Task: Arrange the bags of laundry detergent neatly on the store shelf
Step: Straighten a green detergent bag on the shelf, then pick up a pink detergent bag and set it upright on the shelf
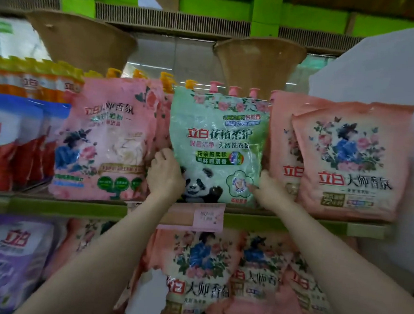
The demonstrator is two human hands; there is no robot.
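Note:
A green detergent bag with a panda (217,142) stands upright in the middle of the upper shelf (71,206). My left hand (165,174) grips its lower left edge, fingers curled round the side. My right hand (268,189) grips its lower right edge, thumb on the front. A pale pink bag (107,140) stands to its left. Two pink bags (350,162) lean to its right, the front one overlapping the one behind.
Blue and red bags (6,144) fill the shelf's left end, with pump bottles (214,86) behind the row. Below are more pink bags (216,270) and a purple bag (9,259). A price tag (208,215) hangs on the shelf edge. A white panel (396,73) stands at right.

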